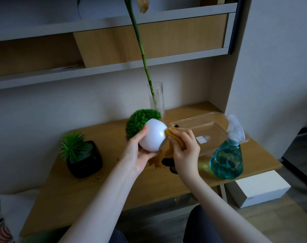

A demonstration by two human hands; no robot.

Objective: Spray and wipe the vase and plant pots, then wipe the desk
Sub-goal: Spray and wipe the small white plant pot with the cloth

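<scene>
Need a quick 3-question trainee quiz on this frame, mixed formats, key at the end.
1. True or false: the white pot is standing on the desk.
2. What does the right hand press against the white pot?
A. the spray bottle
B. a yellow cloth
C. the clear tray
3. Fill in: the green stalk stands in the glass ____ at the back of the desk.

Key:
1. False: the left hand holds it tilted above the desk.
2. B
3. vase
</scene>
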